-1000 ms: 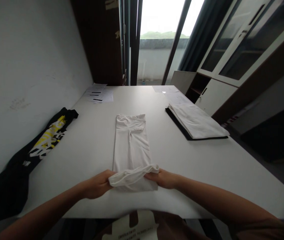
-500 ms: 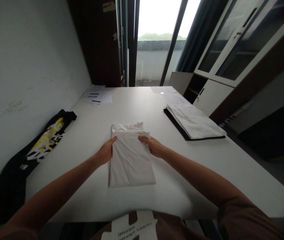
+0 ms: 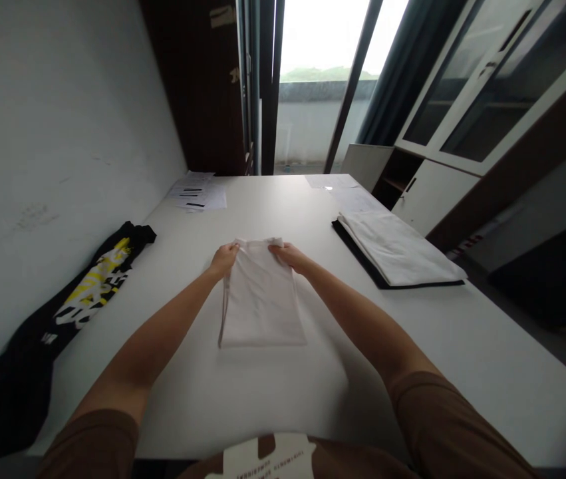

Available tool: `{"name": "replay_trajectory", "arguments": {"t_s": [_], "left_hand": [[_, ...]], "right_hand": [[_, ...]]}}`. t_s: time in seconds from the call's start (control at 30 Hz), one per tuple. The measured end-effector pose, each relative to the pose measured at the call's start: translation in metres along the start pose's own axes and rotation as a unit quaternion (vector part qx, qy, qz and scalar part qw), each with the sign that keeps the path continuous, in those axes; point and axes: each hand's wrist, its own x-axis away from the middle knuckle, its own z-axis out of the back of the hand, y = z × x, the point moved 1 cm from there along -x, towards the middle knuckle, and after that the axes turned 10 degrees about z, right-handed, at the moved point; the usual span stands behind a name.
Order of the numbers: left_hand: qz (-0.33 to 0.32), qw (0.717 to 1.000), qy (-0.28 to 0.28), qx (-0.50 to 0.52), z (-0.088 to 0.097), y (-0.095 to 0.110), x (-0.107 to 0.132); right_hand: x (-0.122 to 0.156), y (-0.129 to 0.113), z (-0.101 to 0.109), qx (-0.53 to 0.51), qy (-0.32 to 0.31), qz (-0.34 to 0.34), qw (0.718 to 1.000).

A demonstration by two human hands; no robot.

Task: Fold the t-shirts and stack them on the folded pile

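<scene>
A white T-shirt [image 3: 264,299], folded into a tall rectangle, lies in front of me. Its near edge rests on the table, and its far end appears slightly raised. My left hand [image 3: 223,259] pinches the far left corner, thumb on top and fingers underneath. At the far right corner, my right hand [image 3: 290,257] grips the cloth the same way. Soft creases run down the middle of the shirt. The fingers under the fabric are hidden.
The white table [image 3: 273,406] carries a folded white garment on a black one, a stack of clothes [image 3: 402,249], to the right. Black clothing with yellow and white print [image 3: 98,279] lies along the left wall. Papers [image 3: 197,193] sit at the far left.
Both hands have moved away from me to the shirt's far end, carrying it slightly forward. The loose layer that showed beyond the top fold is now mostly covered.
</scene>
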Motion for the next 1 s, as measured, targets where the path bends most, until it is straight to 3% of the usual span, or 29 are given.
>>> {"name": "replay_trajectory", "arguments": {"t_s": [0.03, 0.1, 0.2, 0.3, 0.43, 0.57, 0.67, 0.77, 0.87, 1.0], "left_hand": [[-0.007, 0.999, 0.021, -0.044, 0.000, 0.001, -0.005], [-0.018, 0.990, 0.058, -0.128, 0.000, 0.000, -0.012], [-0.027, 0.968, 0.097, -0.230, -0.002, -0.007, -0.017], [-0.029, 0.946, 0.121, -0.300, -0.005, -0.014, -0.017], [-0.042, 0.926, 0.148, -0.346, -0.007, -0.013, -0.013], [-0.145, 0.889, 0.193, -0.389, -0.011, -0.007, 0.003], [-0.262, 0.861, 0.132, -0.415, -0.020, -0.011, 0.017], [-0.317, 0.844, 0.017, -0.432, -0.028, -0.025, 0.024], [-0.271, 0.849, -0.033, -0.452, -0.028, -0.039, 0.016], [-0.205, 0.861, -0.009, -0.466, -0.020, -0.042, -0.001]], "right_hand": [[-0.004, 0.002, 0.001, 0.097, 0.014, 0.016, 0.995], [-0.009, 0.005, 0.001, 0.276, 0.044, 0.042, 0.959], [-0.009, 0.010, -0.002, 0.415, 0.075, 0.050, 0.905], [-0.007, 0.016, -0.003, 0.454, 0.082, 0.041, 0.886], [-0.009, 0.023, -0.001, 0.460, 0.096, 0.037, 0.882], [-0.007, 0.022, 0.000, 0.460, 0.147, 0.088, 0.871], [0.001, 0.019, -0.003, 0.459, 0.129, 0.181, 0.861], [0.008, 0.023, -0.012, 0.447, 0.030, 0.257, 0.856], [0.008, 0.035, -0.017, 0.449, -0.045, 0.241, 0.859], [0.002, 0.047, -0.015, 0.453, -0.073, 0.186, 0.869]]}}
